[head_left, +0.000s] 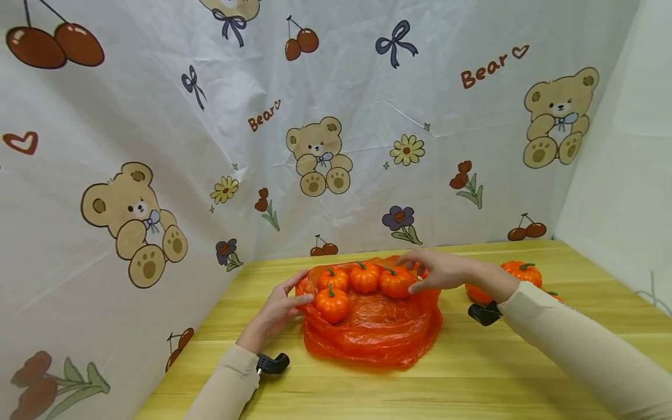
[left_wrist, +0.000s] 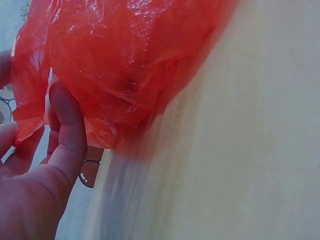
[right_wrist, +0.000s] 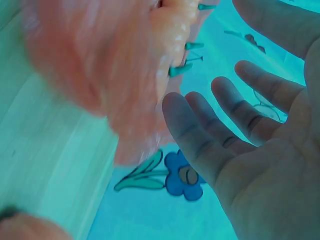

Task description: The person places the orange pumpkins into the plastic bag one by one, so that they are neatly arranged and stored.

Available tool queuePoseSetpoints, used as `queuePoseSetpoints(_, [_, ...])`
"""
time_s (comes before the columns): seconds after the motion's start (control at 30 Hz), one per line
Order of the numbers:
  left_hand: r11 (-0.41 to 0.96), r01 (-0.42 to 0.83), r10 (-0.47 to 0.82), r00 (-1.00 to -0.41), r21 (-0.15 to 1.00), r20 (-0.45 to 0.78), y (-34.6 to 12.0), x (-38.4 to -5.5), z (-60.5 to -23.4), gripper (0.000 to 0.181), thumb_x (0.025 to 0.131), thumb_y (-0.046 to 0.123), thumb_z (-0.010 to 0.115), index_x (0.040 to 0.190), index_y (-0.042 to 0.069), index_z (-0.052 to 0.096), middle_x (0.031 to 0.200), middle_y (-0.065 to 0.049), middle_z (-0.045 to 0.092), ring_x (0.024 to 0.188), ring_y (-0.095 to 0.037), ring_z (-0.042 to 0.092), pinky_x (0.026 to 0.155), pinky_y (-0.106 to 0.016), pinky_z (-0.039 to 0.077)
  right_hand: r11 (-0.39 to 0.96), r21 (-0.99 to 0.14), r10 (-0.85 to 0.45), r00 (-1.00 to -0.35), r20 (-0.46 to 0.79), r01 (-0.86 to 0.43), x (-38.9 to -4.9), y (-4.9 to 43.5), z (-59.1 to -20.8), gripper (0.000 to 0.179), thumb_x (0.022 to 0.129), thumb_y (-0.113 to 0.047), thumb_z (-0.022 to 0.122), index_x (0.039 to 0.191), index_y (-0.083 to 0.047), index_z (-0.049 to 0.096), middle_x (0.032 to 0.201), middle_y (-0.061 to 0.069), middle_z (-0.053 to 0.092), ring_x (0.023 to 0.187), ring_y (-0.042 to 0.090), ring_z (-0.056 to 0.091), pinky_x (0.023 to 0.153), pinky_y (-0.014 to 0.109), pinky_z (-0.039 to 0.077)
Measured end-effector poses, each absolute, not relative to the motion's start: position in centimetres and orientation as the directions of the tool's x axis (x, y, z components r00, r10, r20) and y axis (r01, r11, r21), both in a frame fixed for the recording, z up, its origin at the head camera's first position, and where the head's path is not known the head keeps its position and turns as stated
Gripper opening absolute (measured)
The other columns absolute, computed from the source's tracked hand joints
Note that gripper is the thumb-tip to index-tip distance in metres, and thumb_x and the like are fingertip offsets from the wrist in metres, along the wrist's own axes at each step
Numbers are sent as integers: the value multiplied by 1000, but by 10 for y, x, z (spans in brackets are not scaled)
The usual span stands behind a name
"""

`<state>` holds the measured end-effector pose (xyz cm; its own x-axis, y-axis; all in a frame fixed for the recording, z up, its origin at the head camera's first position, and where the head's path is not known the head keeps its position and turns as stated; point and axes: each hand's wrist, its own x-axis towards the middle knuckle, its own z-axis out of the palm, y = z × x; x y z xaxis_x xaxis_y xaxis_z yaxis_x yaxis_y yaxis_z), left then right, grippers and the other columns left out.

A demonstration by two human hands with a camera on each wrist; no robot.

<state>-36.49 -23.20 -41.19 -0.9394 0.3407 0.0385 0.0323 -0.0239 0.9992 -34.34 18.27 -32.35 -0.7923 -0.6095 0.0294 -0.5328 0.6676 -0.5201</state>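
A red plastic bag [head_left: 367,341] lies on the table with its mouth spread wide. Several small orange pumpkins [head_left: 332,305] with green stems sit inside it, toward the back and left. At the bag's left side, my left hand [head_left: 278,306] grips the edge, the thin plastic [left_wrist: 32,85] running between thumb and fingers. My right hand [head_left: 438,269] hovers over the bag's right rear side, close to the rightmost pumpkin [head_left: 397,283] in it. Its fingers are spread and loosely bent, and the palm [right_wrist: 280,185] holds nothing in the right wrist view.
More orange pumpkins [head_left: 522,270] stand on the wooden table [head_left: 336,394] at the right, partly hidden behind my right forearm. A white cloth [head_left: 357,210] printed with bears hangs along the back and left. A white wall [head_left: 619,192] stands at the right, with a thin cable [head_left: 653,291] near it.
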Motion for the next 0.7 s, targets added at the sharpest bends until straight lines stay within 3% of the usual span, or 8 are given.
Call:
queuePoseSetpoints(0.4, [-19, 28, 338, -941, 999, 33, -232, -366, -412, 83, 94, 3, 72, 164, 20, 30, 171, -13, 16, 133, -34, 54, 93, -41, 61, 678, -535, -578, -815, 36, -504, -322, 228, -317, 63, 91, -32, 80, 144, -10, 54, 127, 12, 59, 116, 35, 59, 92, 45, 57])
queuePoseSetpoints(0.7, [-4, 33, 329, -944, 999, 32, -232, -367, -413, 83, 94, 4, 72, 164, 20, 30, 172, -11, 16, 139, -39, 49, 93, -41, 61, 691, -543, -537, -841, 56, -477, -313, 264, -322, 61, 90, -35, 79, 143, -15, 55, 124, 5, 58, 113, 24, 58, 90, 37, 56])
